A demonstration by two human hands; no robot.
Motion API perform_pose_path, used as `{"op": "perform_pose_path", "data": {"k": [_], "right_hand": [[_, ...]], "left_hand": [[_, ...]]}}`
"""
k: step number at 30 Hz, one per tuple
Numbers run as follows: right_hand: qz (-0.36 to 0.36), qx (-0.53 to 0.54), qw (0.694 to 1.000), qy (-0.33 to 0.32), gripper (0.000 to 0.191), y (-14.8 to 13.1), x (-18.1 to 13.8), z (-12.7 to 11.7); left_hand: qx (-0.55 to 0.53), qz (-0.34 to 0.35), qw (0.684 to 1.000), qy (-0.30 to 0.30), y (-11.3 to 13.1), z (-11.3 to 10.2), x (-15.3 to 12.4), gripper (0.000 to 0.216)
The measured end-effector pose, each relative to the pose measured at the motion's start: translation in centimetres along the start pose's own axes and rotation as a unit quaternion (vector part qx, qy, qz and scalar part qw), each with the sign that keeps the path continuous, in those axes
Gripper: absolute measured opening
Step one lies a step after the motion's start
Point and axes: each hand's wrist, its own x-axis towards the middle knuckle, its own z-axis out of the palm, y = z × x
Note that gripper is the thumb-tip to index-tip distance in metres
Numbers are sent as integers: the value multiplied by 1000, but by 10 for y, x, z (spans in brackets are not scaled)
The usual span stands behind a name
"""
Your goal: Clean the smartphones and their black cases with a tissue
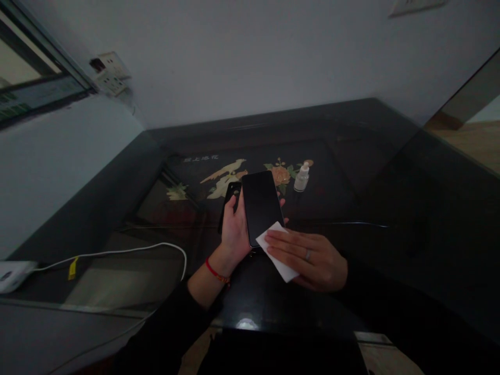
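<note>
One dark surface [351,177], with a left hand [234,229] and right hand [312,260] above it: the left curled round the phone [260,203], thumb at its 9 o'clock side; the right at 4 to 5 o'clock, fingers together on a white cloth [283,268], thumb hidden. The phone lay in the left, the nearer hand, long axis just short of 12 to just short of 6. The cloth covered its 5 o'clock corner; one small bottle [301,180] stood at 2.

On the table [359,187], a bottle [301,180] stands right of the phone [262,203].
</note>
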Motion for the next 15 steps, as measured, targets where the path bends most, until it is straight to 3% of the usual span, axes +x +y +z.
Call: {"op": "perform_pose_path", "data": {"k": [6,15], "right_hand": [[41,-15,998,44,42,6,-7,-5],[-16,19,999,-21,37,-13,16,14]], "left_hand": [[-5,9,1000,12,5,-2,0,54],[-7,-36,999,-5,-10,0,-2,54]]}}
